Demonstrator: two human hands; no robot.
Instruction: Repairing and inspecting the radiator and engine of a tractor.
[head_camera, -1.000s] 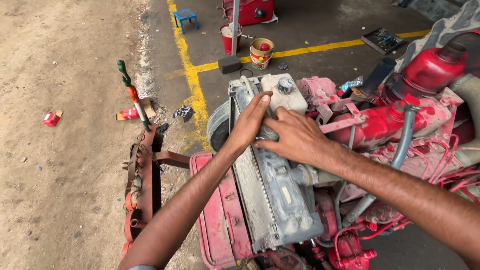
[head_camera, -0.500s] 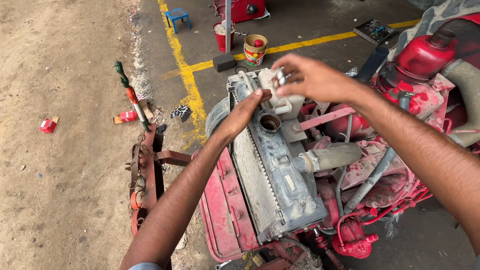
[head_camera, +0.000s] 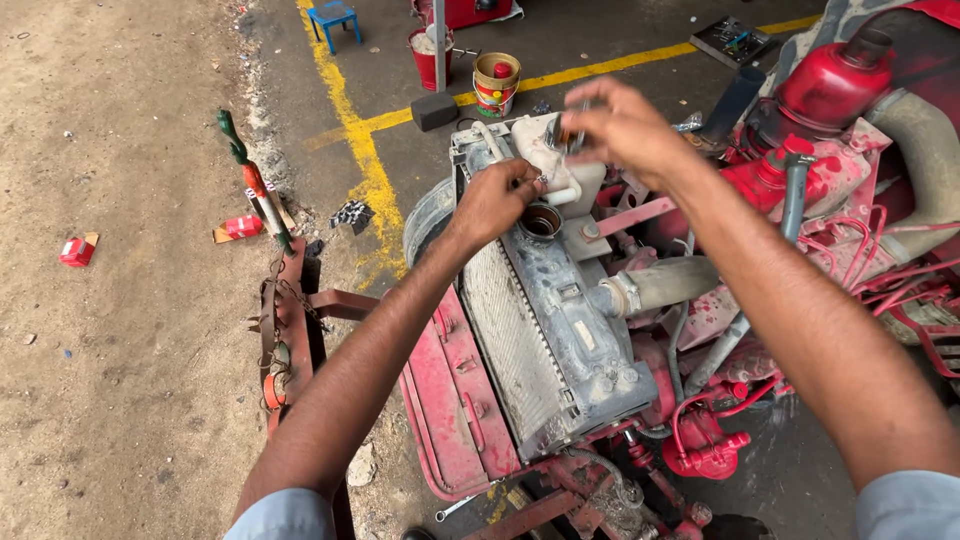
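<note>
A grey radiator (head_camera: 540, 330) stands at the front of a red tractor engine (head_camera: 830, 170). Its round filler neck (head_camera: 542, 222) is uncovered. My left hand (head_camera: 495, 198) rests on the radiator's top edge, right beside that neck. My right hand (head_camera: 620, 128) is raised above the white overflow tank (head_camera: 560, 170) and pinches a small metal radiator cap (head_camera: 562, 132) between its fingers.
A red front frame (head_camera: 450, 400) lies below the radiator. On the concrete beyond are a yellow-red can (head_camera: 496, 85), a red bucket (head_camera: 430, 55), a blue stool (head_camera: 333, 20) and a tool tray (head_camera: 738, 38). Dirt ground with a green-red lever (head_camera: 250, 180) is at left.
My right hand lifted off the radiator top with the cap and rose up and to the right. The filler neck now shows uncovered. My left hand stayed on the radiator's edge.
</note>
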